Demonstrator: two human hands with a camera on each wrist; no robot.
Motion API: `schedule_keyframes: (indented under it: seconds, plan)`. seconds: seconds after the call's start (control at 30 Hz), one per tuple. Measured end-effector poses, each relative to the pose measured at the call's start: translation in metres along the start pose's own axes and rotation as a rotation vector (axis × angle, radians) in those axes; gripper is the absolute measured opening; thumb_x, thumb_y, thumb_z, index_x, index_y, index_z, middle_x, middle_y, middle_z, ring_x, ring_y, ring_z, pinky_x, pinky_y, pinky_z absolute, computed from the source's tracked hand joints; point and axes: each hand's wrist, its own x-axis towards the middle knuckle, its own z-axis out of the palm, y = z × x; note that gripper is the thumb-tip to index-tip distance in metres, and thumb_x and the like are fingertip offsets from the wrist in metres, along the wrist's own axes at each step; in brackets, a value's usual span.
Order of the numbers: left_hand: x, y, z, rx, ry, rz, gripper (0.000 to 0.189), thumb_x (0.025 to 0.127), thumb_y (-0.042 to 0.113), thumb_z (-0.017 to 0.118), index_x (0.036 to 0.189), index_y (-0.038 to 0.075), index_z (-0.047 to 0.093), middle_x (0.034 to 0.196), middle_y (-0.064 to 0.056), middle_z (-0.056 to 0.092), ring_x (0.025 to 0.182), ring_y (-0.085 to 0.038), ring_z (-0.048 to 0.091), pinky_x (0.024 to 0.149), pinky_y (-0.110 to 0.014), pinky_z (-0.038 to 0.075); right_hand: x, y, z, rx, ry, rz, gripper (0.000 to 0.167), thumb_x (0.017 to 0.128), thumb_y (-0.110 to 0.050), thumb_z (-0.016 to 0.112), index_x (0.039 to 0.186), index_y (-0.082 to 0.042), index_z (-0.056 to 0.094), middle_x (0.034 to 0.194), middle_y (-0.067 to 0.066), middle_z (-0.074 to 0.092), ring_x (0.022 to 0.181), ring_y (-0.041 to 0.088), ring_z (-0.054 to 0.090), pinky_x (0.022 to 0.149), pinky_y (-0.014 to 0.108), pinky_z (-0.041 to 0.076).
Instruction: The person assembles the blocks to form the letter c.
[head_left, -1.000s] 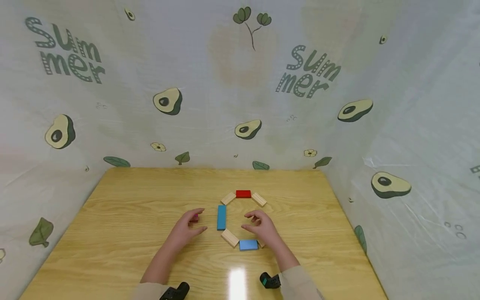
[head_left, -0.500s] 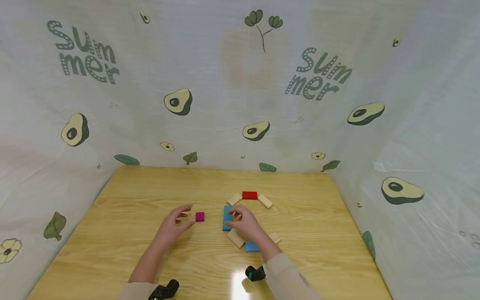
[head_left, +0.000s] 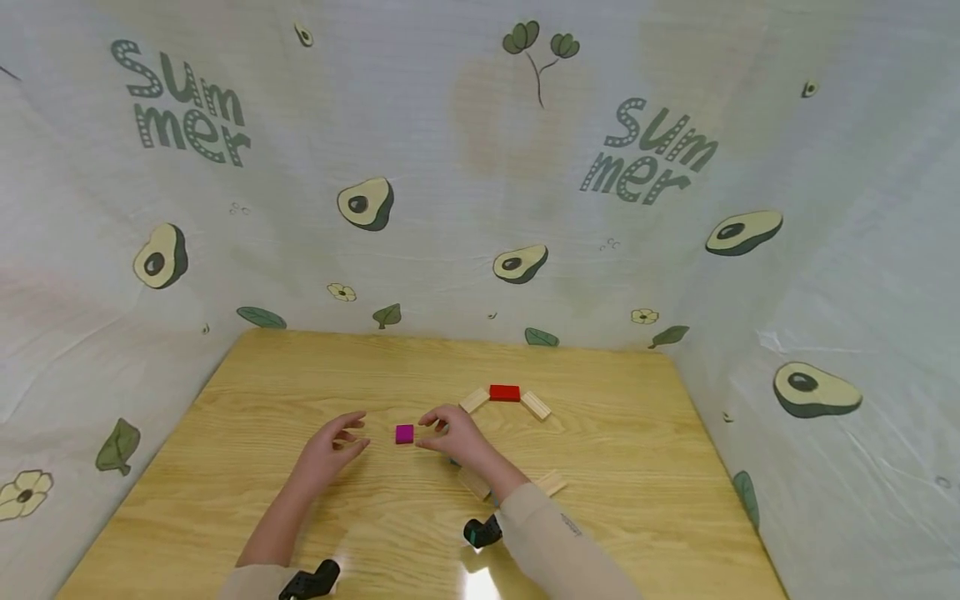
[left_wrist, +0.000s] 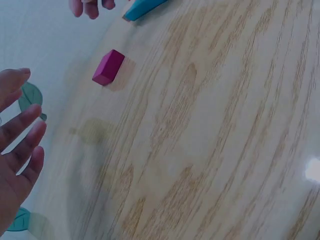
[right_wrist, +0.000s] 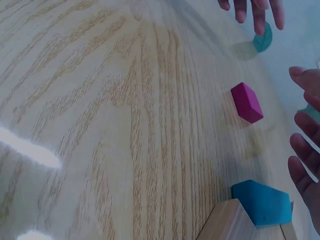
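A small magenta block (head_left: 404,434) lies on the wooden table between the two hands, touched by neither as the wrist views show it. My left hand (head_left: 327,450) hovers to its left with relaxed, parted fingers and holds nothing. On the other side, close to the block, my right hand (head_left: 459,437) reaches in with thumb and fingers apart, also without anything in its grasp. Beneath the right hand lies a teal block (right_wrist: 262,202), mostly covered in the head view but plain in the right wrist view, with a natural wood block (right_wrist: 227,222) touching it.
A red block (head_left: 505,393) sits at the far side between two natural wood blocks, one left (head_left: 474,400) and one right (head_left: 536,406). Nearer are more wood blocks (head_left: 551,482), partly behind the right arm. A printed cloth (head_left: 435,125) rises behind the table.
The left hand has drawn back leftward from the magenta block, uncovering it. My right hand has crossed left over the teal block toward the magenta one. The head view has shifted slightly.
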Motion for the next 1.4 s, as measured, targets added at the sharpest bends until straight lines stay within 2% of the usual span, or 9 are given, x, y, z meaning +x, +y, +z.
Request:
schedule_keyframes:
  seconds: [0.37, 0.6, 0.77, 0.97, 1.27, 1.4]
  plan:
    - [-0.001, -0.008, -0.001, -0.019, -0.002, -0.014, 0.049, 0.093, 0.015, 0.069, 0.136, -0.001, 0.052, 0.122, -0.018, 0.060, 0.104, -0.029, 0.058, 0.090, -0.044, 0.049, 0.030, -0.004, 0.023, -0.057, -0.019, 0.024, 0.032, 0.082, -0.020, 0.081, 0.110, -0.008, 0.072, 0.106, 0.002, 0.060, 0.094, 0.022, 0.056, 0.078, 0.026, 0.048]
    - [0.001, -0.009, 0.001, -0.056, -0.009, -0.032, 0.049, 0.092, 0.012, 0.069, 0.136, -0.001, 0.052, 0.120, -0.019, 0.059, 0.100, -0.025, 0.060, 0.087, -0.036, 0.051, 0.042, 0.002, 0.034, -0.102, -0.073, 0.060, 0.033, 0.081, -0.019, 0.082, 0.111, -0.011, 0.072, 0.101, -0.001, 0.057, 0.085, 0.010, 0.051, 0.074, 0.024, 0.046]
    - [0.002, -0.011, 0.003, -0.052, -0.007, -0.036, 0.049, 0.092, 0.013, 0.069, 0.136, -0.002, 0.052, 0.118, -0.017, 0.060, 0.100, -0.025, 0.060, 0.086, -0.035, 0.052, 0.048, 0.006, 0.040, -0.157, -0.088, 0.053, 0.034, 0.079, -0.015, 0.083, 0.111, -0.011, 0.072, 0.101, -0.002, 0.057, 0.087, 0.009, 0.053, 0.076, 0.023, 0.048]
    - [0.004, -0.012, 0.007, -0.047, 0.000, -0.026, 0.049, 0.091, 0.010, 0.070, 0.135, -0.001, 0.053, 0.115, -0.017, 0.061, 0.098, -0.024, 0.061, 0.086, -0.034, 0.052, 0.048, 0.009, 0.042, -0.234, -0.067, 0.038, 0.033, 0.079, -0.010, 0.083, 0.110, -0.011, 0.072, 0.101, -0.001, 0.061, 0.088, 0.010, 0.054, 0.078, 0.024, 0.047]
    - [0.006, -0.006, 0.012, -0.025, 0.001, -0.017, 0.049, 0.090, 0.009, 0.071, 0.135, -0.003, 0.054, 0.111, -0.015, 0.061, 0.097, -0.024, 0.059, 0.088, -0.037, 0.051, 0.038, 0.005, 0.029, -0.143, -0.079, 0.068, 0.030, 0.081, -0.010, 0.081, 0.109, -0.011, 0.072, 0.096, -0.004, 0.061, 0.079, 0.008, 0.050, 0.070, 0.023, 0.046]
    - [0.008, -0.003, 0.016, -0.044, 0.003, 0.006, 0.049, 0.089, 0.009, 0.073, 0.133, -0.003, 0.055, 0.109, -0.016, 0.060, 0.097, -0.025, 0.057, 0.089, -0.040, 0.050, 0.034, 0.004, 0.021, -0.115, -0.083, 0.065, 0.031, 0.081, -0.010, 0.081, 0.110, -0.011, 0.072, 0.092, -0.004, 0.059, 0.074, 0.008, 0.048, 0.065, 0.022, 0.044]
